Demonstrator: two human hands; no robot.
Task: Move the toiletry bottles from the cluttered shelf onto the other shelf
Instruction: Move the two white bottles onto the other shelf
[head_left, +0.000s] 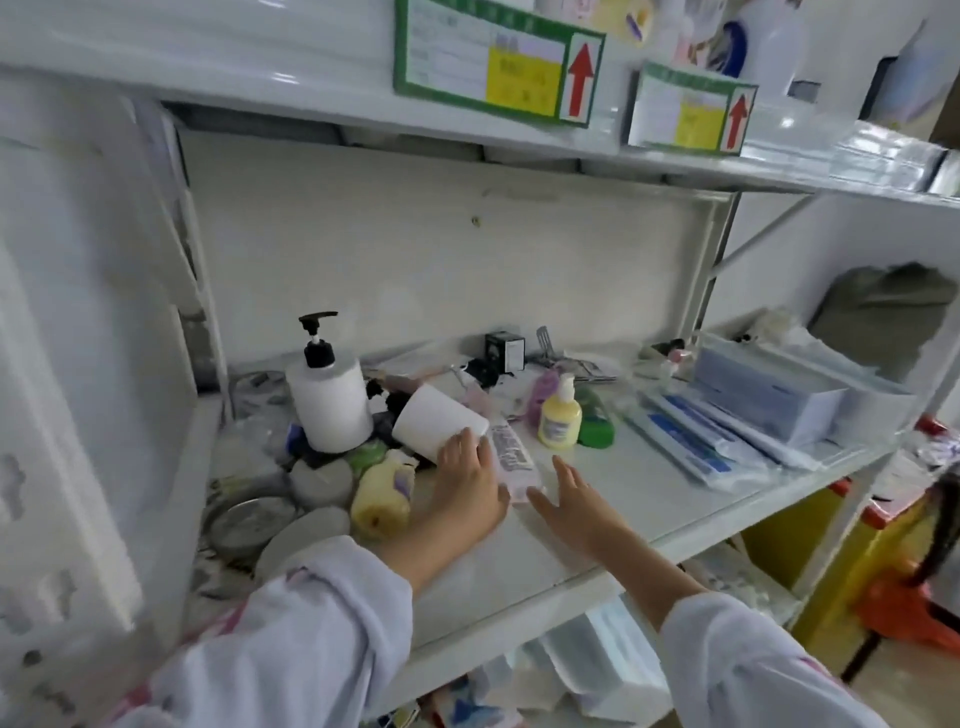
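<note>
Left hand (470, 480) lay flat, fingers spread, touching a toppled white bottle (439, 422). Right hand (569, 499) open, empty. Pink tube (514, 460) lay flat between both hands on the shelf (597, 525). Yellow bottle (382, 493) beside left wrist; white pump bottle (328, 397) upright behind.

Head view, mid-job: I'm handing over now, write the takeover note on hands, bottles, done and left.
Left hand: open, resting against the tipped white bottle and the pink tube.
Right hand: open, empty, beside the tube's lower end.
On the shelf: white pump bottle upright at left, yellow bottle lying in the clutter, small yellow pump bottle upright beside a green bottle.
Done: nothing lifted that I can see.
Left: move every bottle.
</note>
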